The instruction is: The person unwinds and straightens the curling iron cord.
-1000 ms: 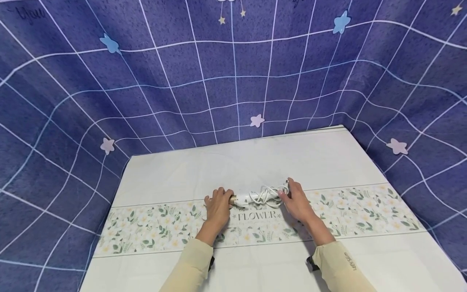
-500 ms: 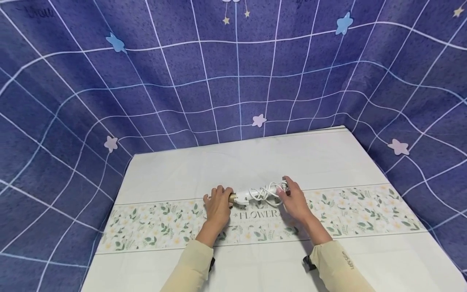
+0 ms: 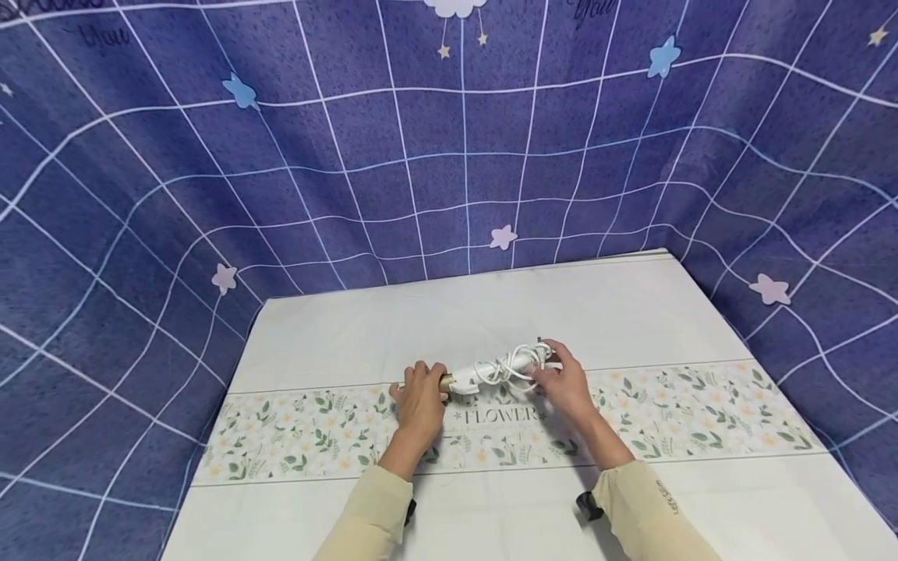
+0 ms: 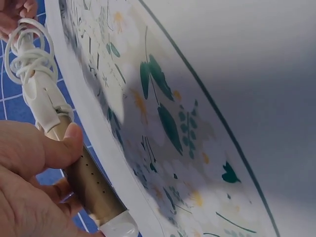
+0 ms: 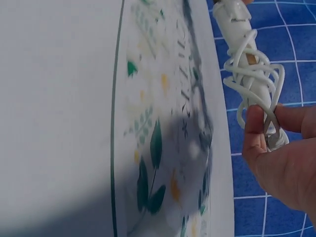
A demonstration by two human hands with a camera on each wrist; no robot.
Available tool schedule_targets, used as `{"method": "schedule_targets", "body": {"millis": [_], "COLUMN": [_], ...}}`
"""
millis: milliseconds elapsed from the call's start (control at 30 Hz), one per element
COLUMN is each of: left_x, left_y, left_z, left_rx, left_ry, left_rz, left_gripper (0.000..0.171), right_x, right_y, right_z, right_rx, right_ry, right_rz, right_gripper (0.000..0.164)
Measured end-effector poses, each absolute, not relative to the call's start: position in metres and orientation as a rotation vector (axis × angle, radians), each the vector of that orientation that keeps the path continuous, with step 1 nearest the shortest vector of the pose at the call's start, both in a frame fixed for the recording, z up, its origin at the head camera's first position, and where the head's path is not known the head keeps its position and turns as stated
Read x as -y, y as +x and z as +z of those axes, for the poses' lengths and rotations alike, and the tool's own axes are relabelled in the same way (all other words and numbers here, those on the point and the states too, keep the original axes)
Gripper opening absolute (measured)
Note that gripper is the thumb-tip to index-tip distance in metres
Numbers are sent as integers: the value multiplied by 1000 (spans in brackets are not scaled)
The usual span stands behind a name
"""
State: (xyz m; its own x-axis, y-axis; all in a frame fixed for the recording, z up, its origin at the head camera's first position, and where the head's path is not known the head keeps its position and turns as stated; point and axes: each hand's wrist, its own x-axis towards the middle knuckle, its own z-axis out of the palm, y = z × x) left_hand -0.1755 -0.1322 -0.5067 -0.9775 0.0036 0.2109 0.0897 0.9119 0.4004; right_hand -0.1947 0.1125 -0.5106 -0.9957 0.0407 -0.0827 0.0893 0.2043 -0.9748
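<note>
A white curling iron [image 3: 464,380] with a gold barrel [image 4: 94,182] is held above the table, slanting up to the right. My left hand [image 3: 420,407] grips the barrel, the thumb lying along it in the left wrist view. Small holes dot the barrel, and its white tip [image 4: 120,226] shows past my fingers. White power cord [image 5: 270,74] winds in loose loops about the handle. At the handle's far end, my right hand [image 3: 568,389] pinches the cord between thumb and fingers. Part of that handle end is hidden behind cord and fingers.
Under the hands lies a white table cover [image 3: 449,319] with a floral band [image 3: 673,405] lettered FLOWER. A blue curtain [image 3: 393,179] with a grid and stars encloses the back and sides. Dark wrist-camera parts [image 3: 589,506] show at the right sleeve.
The right-hand end of the curling iron has risen slightly and shifted left with my right hand. My left hand keeps its grip on the barrel. The head view has shifted a little.
</note>
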Motion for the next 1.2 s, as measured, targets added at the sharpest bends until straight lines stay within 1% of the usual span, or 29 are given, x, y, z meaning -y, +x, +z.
{"method": "schedule_targets", "body": {"millis": [300,467,567,767,1000,1200], "left_x": [131,131,131,131,131,132], "left_y": [-172,-172,-171,-171,-171,-171], "left_z": [-504,-505,-505,-503,-504,-505], "left_rx": [2889,2902,2906,2904,2923,2914], "left_ry": [-6,19,26,34,46,32], "left_rz": [-600,-589,-580,-570,-542,-516], "left_gripper": [30,29,30,31,33,32], "right_x": [-107,-106,-107,-106,-108,-116], "right_y": [-192,-192,-193,-193,-190,-191], "right_z": [-506,-502,-501,-502,-501,-497], "right_rx": [-2286,-2208,-2159,-2136,-2101,-2058], "right_ry": [159,175,179,143,71,32], "right_rz": [-2093,-2081,-2093,-2108,-2082,-2012], "right_gripper": [65,78,82,74,77,77]}}
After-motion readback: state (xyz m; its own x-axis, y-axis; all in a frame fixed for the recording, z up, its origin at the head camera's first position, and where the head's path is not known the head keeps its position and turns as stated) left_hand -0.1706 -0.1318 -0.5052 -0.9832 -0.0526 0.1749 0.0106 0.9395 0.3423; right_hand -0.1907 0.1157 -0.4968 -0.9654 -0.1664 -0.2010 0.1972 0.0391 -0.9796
